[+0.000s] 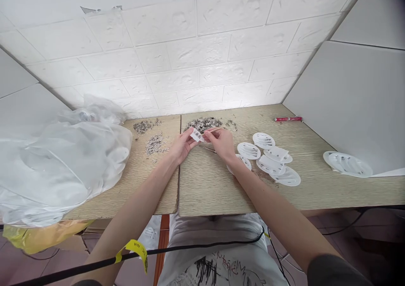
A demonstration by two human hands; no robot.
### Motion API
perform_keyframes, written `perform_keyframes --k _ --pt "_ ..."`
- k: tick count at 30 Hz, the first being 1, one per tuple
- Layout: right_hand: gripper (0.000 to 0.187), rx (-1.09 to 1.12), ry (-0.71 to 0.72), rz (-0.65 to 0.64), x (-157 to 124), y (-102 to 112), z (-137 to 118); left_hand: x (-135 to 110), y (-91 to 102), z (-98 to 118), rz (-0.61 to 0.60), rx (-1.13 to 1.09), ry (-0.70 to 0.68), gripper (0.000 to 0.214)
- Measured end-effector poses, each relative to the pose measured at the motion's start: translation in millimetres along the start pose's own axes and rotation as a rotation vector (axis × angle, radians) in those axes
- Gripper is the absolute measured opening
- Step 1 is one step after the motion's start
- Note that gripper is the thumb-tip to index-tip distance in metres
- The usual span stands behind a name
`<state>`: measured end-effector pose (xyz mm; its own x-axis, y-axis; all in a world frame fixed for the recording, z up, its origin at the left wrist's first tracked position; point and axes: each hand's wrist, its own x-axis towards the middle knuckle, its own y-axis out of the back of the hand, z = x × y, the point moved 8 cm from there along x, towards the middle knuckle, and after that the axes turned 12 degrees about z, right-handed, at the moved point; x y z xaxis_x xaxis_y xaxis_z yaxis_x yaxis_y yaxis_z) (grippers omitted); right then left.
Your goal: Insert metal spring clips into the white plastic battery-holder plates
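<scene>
Between the fingers of my left hand (182,144) is a small white plastic piece (196,135) with tiny dark metal parts on it. My right hand (220,140) meets it from the right, thumb and forefinger pinched at its edge; what they pinch is too small to make out. Just behind both hands spreads a pile of small metal parts (204,123). Under my right hand a thin metal tool (207,149) lies on the table, partly hidden. Several white oval plastic plates (249,150) with small metal parts lie beside my right forearm, some overlapping.
Two smaller heaps of metal bits (154,144) lie left of the table seam. A large clear plastic bag (63,168) of white pieces fills the left side. At the right are a red pen-like object (288,119) and another oval plate (347,164). A black cable (190,247) crosses below.
</scene>
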<state>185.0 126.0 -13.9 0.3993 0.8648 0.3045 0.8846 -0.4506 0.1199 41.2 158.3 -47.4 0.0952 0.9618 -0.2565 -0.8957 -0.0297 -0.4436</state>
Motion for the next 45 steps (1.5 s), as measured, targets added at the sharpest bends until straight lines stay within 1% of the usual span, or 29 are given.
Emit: perform_keyframes --k 4,9,13,18,23,30,39,42,45 --pt "0.018 -0.064 0.069 0.006 0 1 -7 0 0.1 -3 0.001 -0.032 0.008 0.017" --pt "0.018 -0.112 0.087 -0.001 0 1 -10 -1 -0.2 -2 -0.003 -0.042 -0.016 0.017" --pt "0.017 -0.076 0.069 0.006 -1 1 -8 -2 -0.4 -1 -0.007 -0.033 -0.022 0.017" --pt "0.017 -0.04 0.081 0.005 -2 -1 -7 -3 0.2 -1 -0.01 -0.048 -0.029 0.016" --pt "0.019 -0.044 0.098 -0.026 0 -1 -8 -6 -2.3 1 -0.036 -0.043 -0.051 0.014" --pt "0.019 -0.048 0.114 -0.05 1 0 -11 -6 -4.4 1 -0.051 -0.026 -0.055 0.017" --pt "0.018 0.016 0.097 -0.077 3 -1 -10 -4 -2.3 1 -0.048 -0.042 -0.061 0.013" --pt "0.018 -0.018 0.123 -0.079 4 -1 -12 -4 -2.9 1 -0.046 -0.035 -0.06 0.014" --pt "0.019 -0.066 0.189 -0.083 5 -1 -15 -4 -4.4 1 -0.052 -0.015 -0.065 0.015"
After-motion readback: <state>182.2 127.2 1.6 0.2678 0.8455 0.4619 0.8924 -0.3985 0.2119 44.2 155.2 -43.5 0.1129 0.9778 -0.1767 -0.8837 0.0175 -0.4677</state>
